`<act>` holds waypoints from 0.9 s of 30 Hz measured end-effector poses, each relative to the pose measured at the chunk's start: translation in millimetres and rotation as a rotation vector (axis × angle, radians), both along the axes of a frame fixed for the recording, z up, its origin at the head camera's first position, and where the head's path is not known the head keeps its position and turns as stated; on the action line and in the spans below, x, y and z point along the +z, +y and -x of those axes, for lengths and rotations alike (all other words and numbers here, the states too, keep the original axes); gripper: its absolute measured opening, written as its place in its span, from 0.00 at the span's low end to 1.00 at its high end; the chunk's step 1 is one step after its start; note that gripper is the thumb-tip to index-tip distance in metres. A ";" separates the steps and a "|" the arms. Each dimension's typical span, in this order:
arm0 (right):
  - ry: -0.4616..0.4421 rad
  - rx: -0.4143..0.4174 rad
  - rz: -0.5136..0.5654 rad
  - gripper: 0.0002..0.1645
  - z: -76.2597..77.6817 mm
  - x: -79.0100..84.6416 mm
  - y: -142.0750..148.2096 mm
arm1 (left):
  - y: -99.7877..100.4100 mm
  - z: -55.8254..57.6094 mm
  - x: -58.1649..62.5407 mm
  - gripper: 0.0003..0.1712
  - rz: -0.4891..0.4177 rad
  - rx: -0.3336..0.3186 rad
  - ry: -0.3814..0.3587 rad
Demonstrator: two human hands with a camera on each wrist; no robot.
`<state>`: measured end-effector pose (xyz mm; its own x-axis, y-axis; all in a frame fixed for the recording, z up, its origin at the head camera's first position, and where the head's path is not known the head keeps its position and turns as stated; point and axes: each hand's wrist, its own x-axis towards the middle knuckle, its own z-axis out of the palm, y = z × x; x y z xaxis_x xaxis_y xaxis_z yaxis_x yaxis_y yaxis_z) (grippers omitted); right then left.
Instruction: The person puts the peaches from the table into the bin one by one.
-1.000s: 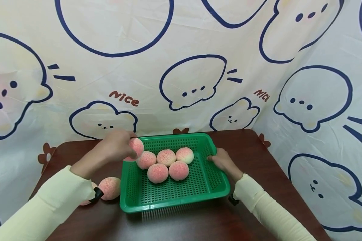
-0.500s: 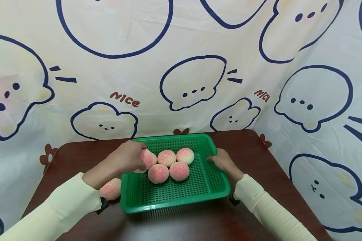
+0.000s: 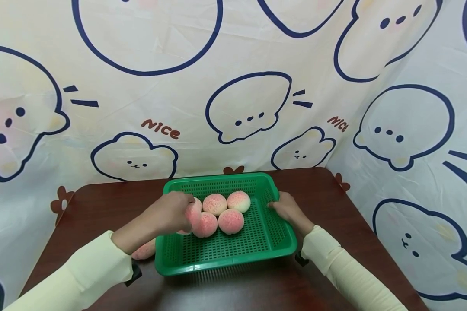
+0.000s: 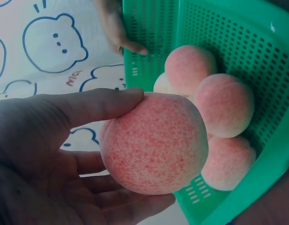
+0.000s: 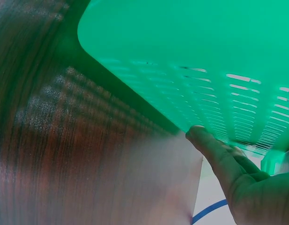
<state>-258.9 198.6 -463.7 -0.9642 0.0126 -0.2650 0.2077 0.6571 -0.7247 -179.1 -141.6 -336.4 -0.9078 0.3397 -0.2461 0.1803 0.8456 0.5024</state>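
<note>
My left hand (image 3: 171,214) holds a pink speckled peach (image 4: 153,145) between thumb and fingers, over the left part of the green basket (image 3: 225,261). In the head view the hand partly hides that peach, which overlaps the peaches beside it. Several peaches, such as the front one (image 3: 231,221), sit grouped in the basket's back and middle. My right hand (image 3: 289,211) grips the basket's right rim, thumb over the edge; in the right wrist view its fingers (image 5: 212,152) lie against the outer side.
Another peach (image 3: 145,250) lies on the dark wooden table (image 3: 113,198) left of the basket, partly covered by the left forearm. A cloth backdrop (image 3: 233,52) with cartoon drawings hangs behind the table and along its right side.
My left hand has carried its peach rightward and down from the basket's left rim to over its inside. My right hand and the basket have stayed put.
</note>
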 end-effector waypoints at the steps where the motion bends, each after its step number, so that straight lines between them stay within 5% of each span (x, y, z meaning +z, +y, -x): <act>1: 0.000 -0.001 -0.002 0.20 0.2 0.0 0.1 | 0.7 -1.2 -1.3 0.30 -0.004 -0.002 -0.007; 11: -0.005 -0.005 0.003 0.22 1.5 -2.5 1.0 | 9.1 -12.7 -16.8 0.19 -0.006 -0.049 0.020; 24: -0.005 -0.007 0.023 0.21 0.2 -0.4 0.8 | 14.7 -22.3 -38.7 0.33 -0.023 -0.022 -0.032; 27: -0.009 -0.010 0.031 0.21 0.1 -0.7 1.1 | 16.3 -22.9 -43.5 0.26 0.007 -0.027 -0.042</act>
